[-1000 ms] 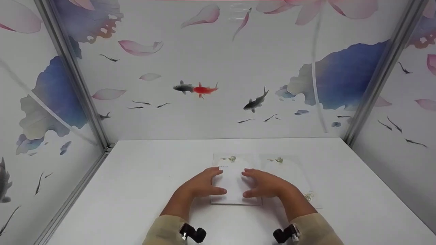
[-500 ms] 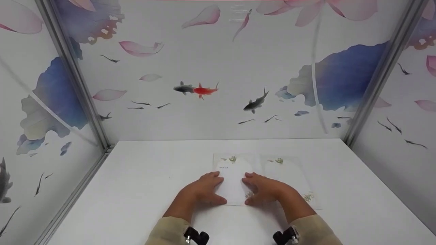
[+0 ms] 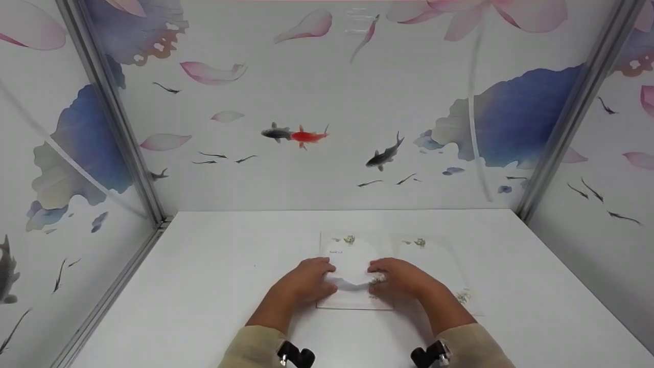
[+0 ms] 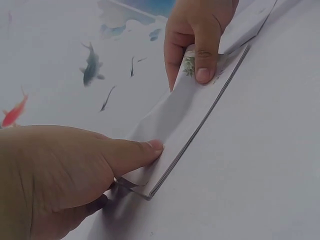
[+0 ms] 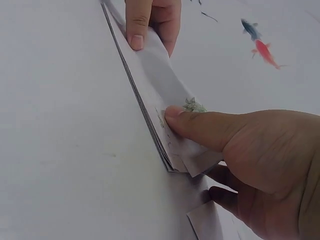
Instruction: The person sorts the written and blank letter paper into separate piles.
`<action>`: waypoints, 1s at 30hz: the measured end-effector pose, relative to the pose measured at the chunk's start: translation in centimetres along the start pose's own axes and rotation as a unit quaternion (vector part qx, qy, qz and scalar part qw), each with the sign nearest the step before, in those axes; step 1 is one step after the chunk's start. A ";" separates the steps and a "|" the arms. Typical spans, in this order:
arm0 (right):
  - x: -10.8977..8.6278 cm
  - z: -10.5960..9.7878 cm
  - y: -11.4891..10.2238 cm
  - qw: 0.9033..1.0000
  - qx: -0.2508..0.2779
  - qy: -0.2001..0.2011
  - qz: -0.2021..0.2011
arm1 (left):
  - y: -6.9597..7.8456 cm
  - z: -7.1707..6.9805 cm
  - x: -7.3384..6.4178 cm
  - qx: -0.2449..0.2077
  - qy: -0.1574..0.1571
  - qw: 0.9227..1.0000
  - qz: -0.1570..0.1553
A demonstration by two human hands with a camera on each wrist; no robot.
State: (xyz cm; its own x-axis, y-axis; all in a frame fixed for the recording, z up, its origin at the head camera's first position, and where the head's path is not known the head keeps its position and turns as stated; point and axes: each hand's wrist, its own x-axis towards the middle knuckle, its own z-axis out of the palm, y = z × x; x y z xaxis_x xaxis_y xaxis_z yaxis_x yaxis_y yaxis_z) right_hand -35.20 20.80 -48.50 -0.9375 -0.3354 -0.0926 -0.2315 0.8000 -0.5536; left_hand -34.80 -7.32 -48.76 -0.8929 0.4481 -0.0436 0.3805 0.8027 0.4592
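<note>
A sheet of paper [image 3: 352,265] with small green plant prints and a short line of writing lies on a stack of paper [image 3: 355,302]. My left hand [image 3: 311,280] pinches its left side, and my right hand [image 3: 401,278] pinches its right side. Between them the sheet bows, with a shadowed fold across it. In the left wrist view, my left thumb presses on the bent sheet [image 4: 162,122]. From the right wrist, my right thumb lies on the paper beside a green plant print [image 5: 192,106], with fingers under the side edge. The fingertips beneath are partly hidden.
A second set of printed paper [image 3: 426,260] lies just right of the stack, partly behind my right forearm. Both rest on a white table [image 3: 230,266]. Printed panels [image 3: 327,189] with metal corner posts [image 3: 140,168] enclose the back and sides.
Both hands first came down and nearer to the stack's front corners. Since then their fingers have closed on the sheet's sides, and its near part has bent up, showing paper underneath.
</note>
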 end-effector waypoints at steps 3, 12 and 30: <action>-0.1 -0.2 0.0 1.000 0.011 0.022 0.009 | -0.2 0.1 0.2 0.009 0.019 1.000 0.020; 0.0 -0.2 0.0 0.999 0.013 0.048 0.017 | -0.2 0.3 0.6 0.000 0.058 0.998 0.016; -0.2 -0.8 0.5 0.988 0.111 0.093 0.059 | 0.5 0.2 0.5 -0.095 0.079 0.990 -0.071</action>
State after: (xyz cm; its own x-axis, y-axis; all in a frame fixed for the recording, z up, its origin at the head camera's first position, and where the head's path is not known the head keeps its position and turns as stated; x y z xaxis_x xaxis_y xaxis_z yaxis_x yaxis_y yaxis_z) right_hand -35.36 21.64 -48.06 -0.9908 -0.1329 -0.0261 -0.0739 0.6919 -0.7182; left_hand -34.96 -6.59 -48.74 -0.9664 0.2566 0.0122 0.2091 0.7583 0.6174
